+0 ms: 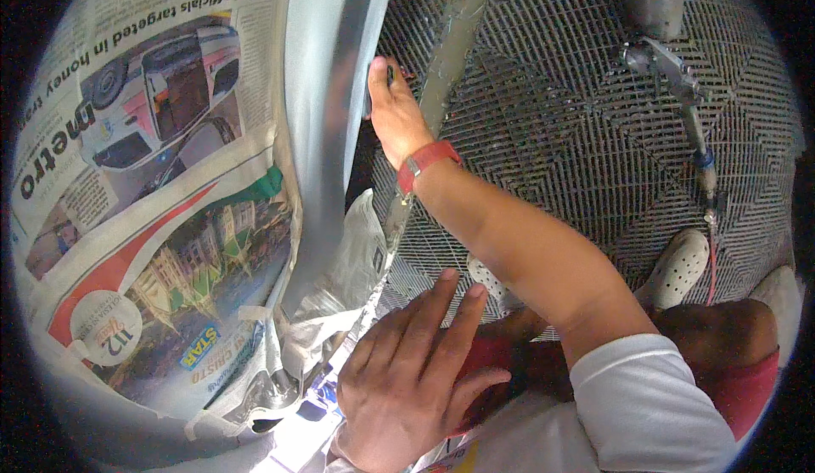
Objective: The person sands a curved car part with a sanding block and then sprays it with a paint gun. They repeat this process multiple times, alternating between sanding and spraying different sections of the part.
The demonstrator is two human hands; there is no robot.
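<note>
1. Left of centre, running down from the top edge: a long, curved panel (pixel 312 74), smooth and silvery grey, with a soft-edged darker band along its length.
2. Beside it on the left: newspaper sheets (pixel 182 295), slightly wrinkled, with colour photos of a vehicle and a towered building.
3. At the panel's right edge: the right hand (pixel 396 116), with a red wristband (pixel 431 164). Thumb pointing up along the edge, other fingers mostly hidden; cannot tell if together, apart or clamped on something. Contact with the panel also unclear.
4. Near that thumb: a small dark object (pixel 391 75), too covered to identify.
5. Lower centre: the left hand (pixel 395 388), back upward, with fingers outstretched and slightly apart, thumb well clear of them, palm hidden.
6. Over the panel's lower end: crumpled, shiny sheeting (pixel 361 244), obscuring its outline. Below, white glare washing out detail.
7. On the right: a dark ribbed floor mat (pixel 560 142), bearing a metallic spray gun (pixel 679 74).
8. Panel top cut off; corners lost in black.
</note>
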